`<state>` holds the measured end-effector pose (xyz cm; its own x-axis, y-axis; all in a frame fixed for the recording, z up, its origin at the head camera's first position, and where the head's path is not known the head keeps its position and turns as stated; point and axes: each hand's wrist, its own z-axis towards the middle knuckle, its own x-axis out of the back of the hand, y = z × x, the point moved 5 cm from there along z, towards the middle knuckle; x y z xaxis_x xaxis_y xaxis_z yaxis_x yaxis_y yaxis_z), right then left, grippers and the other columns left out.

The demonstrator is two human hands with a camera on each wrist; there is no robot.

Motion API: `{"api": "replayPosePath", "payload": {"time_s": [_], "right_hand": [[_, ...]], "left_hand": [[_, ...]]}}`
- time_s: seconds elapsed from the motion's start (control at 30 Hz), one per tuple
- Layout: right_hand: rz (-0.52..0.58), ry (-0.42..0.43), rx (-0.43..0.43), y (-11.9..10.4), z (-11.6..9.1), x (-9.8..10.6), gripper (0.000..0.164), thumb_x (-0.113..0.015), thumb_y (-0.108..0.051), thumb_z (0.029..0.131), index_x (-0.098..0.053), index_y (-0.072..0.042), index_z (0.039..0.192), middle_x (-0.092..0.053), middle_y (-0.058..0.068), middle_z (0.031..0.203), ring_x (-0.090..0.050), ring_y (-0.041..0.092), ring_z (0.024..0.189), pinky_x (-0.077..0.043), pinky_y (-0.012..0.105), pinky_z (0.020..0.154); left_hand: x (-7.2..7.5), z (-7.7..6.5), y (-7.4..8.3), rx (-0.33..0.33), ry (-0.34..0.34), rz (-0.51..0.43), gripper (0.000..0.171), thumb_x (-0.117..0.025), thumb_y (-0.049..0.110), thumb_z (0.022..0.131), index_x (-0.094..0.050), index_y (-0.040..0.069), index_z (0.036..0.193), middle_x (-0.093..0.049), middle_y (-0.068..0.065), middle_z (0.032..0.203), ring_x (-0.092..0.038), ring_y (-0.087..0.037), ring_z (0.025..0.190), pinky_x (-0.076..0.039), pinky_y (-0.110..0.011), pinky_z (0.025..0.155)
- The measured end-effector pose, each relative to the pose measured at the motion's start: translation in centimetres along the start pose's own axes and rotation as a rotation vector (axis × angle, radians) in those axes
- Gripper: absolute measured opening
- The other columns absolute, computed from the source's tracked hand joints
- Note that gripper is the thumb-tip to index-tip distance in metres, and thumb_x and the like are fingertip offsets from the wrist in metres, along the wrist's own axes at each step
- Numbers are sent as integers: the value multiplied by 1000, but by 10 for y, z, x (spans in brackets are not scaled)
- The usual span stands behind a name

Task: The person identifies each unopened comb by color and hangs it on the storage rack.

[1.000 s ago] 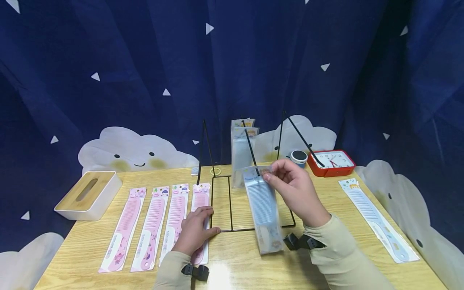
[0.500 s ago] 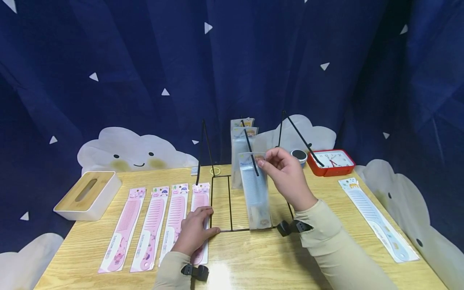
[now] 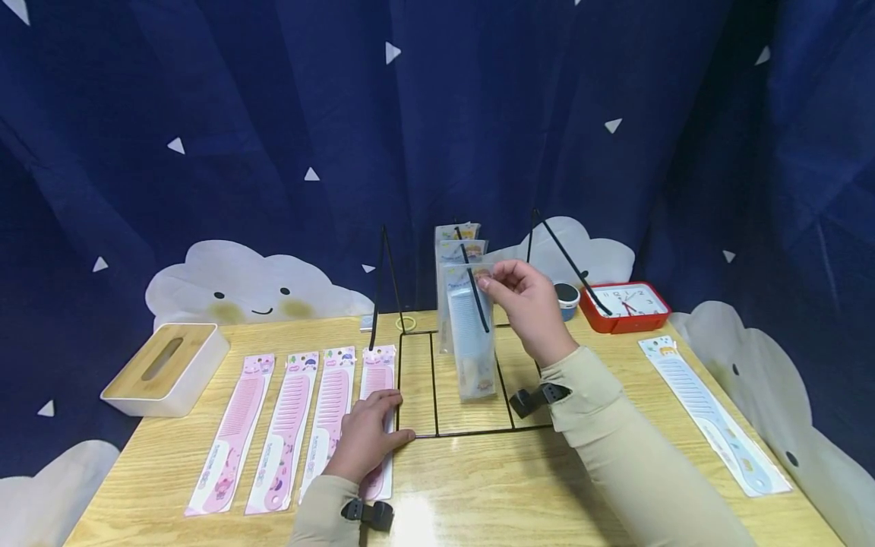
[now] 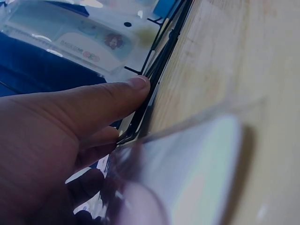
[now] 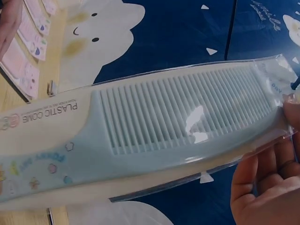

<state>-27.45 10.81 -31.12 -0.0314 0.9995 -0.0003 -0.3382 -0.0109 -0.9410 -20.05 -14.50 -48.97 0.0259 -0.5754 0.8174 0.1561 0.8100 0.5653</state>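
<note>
My right hand point(image 3: 529, 308) pinches the upper right corner of a clear-packaged light blue comb point(image 3: 470, 327). That comb hangs upright on the middle prong of a black wire display rack point(image 3: 472, 433), in front of other packaged blue combs point(image 3: 444, 304) on the same prong. The right wrist view shows the held comb point(image 5: 183, 117) close up, its teeth and printed handle visible through the plastic. My left hand point(image 3: 365, 437) holds the rack's front left corner, thumb on the wire point(image 4: 157, 77), fingers partly hidden. Beneath it lies part of a packaged pink comb point(image 3: 377, 372).
Several packaged pink combs point(image 3: 235, 433) lie in a row at the left. A tissue box point(image 3: 167, 368) sits beyond them. One packaged blue comb point(image 3: 714, 414) lies at the right, near a red clock point(image 3: 625, 306) and a small round white-and-blue device point(image 3: 566, 300). Rack prongs point(image 3: 574, 262) jut forward.
My right hand has moved the blue comb up and back along the middle prong, toward the combs hanging behind. The left hand has stayed at the rack's corner.
</note>
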Motion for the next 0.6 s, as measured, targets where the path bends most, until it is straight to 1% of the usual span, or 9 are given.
{"api": "replayPosePath", "payload": {"time_s": [0.17,0.47,0.6], "right_hand": [[-12,-7,-8,3,6,-1,12,-69,-6,94,-61,-1,101,-66,4,94,-58,13,84,-51,26,73],[-25,-16,-13,3,9,-1,12,-69,-7,94,-61,-2,101,-63,-1,93,-57,12,87,-50,23,78],[-31,-31,-9,6,8,3,17,-71,-10,93,-63,-2,106,-63,0,97,-59,13,91,-51,24,81]], "left_hand": [[0,0,0,-4,2,0,63,-89,33,74,-67,8,128,-60,-5,137,-53,-33,124,-38,-60,99],[0,-1,0,-2,4,-5,63,-89,33,74,-67,8,127,-60,-5,137,-53,-34,123,-38,-60,99],[1,0,0,-5,6,-3,62,-89,33,74,-67,8,127,-60,-5,136,-54,-34,122,-38,-60,99]]}}
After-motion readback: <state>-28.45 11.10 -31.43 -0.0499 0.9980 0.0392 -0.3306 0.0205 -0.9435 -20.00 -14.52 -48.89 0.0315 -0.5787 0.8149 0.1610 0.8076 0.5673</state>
